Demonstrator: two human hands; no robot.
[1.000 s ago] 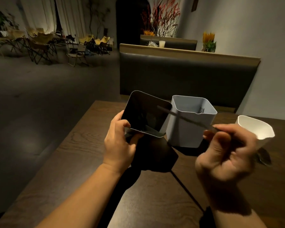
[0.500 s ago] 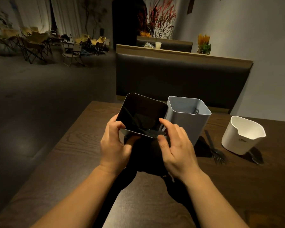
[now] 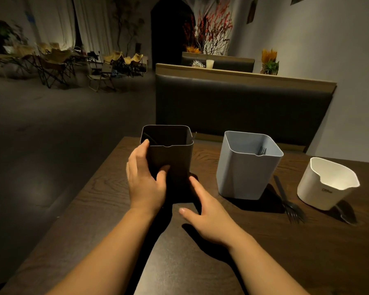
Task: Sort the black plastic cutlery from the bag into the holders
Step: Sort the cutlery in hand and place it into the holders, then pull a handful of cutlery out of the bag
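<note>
The right hand (image 3: 209,218) is lying on the table (image 3: 107,201), fingers straight and apart, tips beside the dark holder (image 3: 173,160). The left hand (image 3: 145,186) is clamping its fingers round that holder; seating it level and upright looks wise. Right of the fingers, a black fork (image 3: 285,199) is lying loose. Farther off, the grey holder (image 3: 245,173) is showing fork tines, and the white holder (image 3: 322,186) is showing nothing.

Holding the black holder (image 3: 173,158) upright with left grip (image 3: 145,186), resting right grip (image 3: 209,218) flat on the tabletop (image 3: 264,256) just beside it, grey holder (image 3: 243,173) off right.
</note>
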